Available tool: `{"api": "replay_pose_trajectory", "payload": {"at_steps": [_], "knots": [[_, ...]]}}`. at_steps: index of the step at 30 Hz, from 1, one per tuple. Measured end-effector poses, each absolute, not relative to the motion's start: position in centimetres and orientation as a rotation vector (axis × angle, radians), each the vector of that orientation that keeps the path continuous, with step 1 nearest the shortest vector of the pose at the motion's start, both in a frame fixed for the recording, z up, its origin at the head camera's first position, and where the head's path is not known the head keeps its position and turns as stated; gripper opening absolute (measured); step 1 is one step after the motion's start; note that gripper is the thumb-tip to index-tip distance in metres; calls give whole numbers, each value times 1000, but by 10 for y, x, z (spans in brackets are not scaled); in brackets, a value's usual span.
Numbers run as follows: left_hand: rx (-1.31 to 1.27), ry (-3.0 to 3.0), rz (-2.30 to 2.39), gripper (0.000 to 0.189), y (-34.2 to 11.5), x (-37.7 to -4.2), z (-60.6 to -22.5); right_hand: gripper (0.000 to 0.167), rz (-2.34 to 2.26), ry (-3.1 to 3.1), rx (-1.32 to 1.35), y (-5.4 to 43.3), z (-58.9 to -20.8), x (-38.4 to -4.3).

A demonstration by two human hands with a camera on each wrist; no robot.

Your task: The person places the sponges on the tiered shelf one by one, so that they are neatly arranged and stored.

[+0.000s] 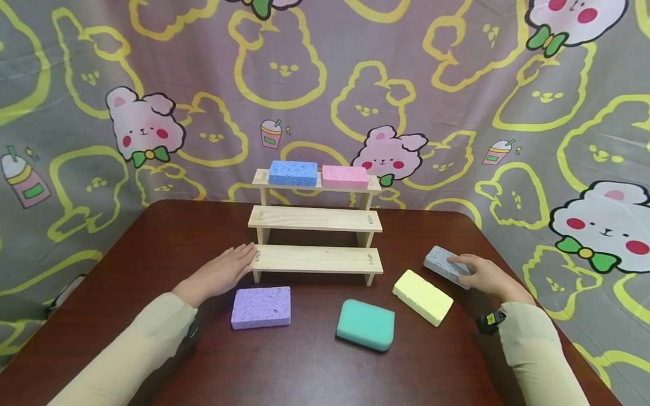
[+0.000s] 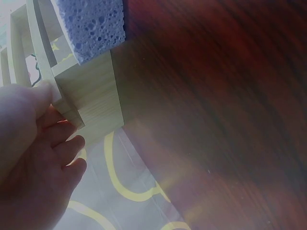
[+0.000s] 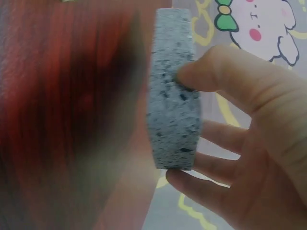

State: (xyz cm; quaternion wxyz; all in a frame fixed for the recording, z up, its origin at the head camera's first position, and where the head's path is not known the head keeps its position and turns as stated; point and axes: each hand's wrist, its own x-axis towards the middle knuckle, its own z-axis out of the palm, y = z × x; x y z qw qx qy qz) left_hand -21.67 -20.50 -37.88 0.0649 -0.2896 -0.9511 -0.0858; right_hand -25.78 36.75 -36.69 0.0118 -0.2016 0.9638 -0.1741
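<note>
My right hand (image 1: 482, 276) grips a speckled grey sponge (image 1: 438, 263) at the table's right side. In the right wrist view the thumb presses one face of the grey sponge (image 3: 172, 110), with fingers behind it. Whether it touches the table I cannot tell. My left hand (image 1: 225, 269) is at the left end of a three-step wooden stand (image 1: 315, 259). Its thumb and fingertips hold the lowest board's end in the left wrist view, where the stand (image 2: 91, 91) shows from the side. A purple sponge (image 1: 261, 307) lies just right of that hand.
A blue sponge (image 1: 293, 173) and a pink sponge (image 1: 345, 176) sit side by side on the top step. On the dark wooden table (image 1: 304, 372) lie a yellow sponge (image 1: 423, 297) and a green sponge (image 1: 365, 325). A patterned curtain (image 1: 315, 84) hangs behind.
</note>
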Motion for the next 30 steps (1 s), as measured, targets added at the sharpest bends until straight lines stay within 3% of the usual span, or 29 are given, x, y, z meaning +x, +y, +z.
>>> {"api": "replay_pose_trajectory", "payload": {"at_steps": [30], "knots": [[-851,-2878,-281,43,-205,-215,-378,47,-673,3110,-642,331,-320,-278]]}}
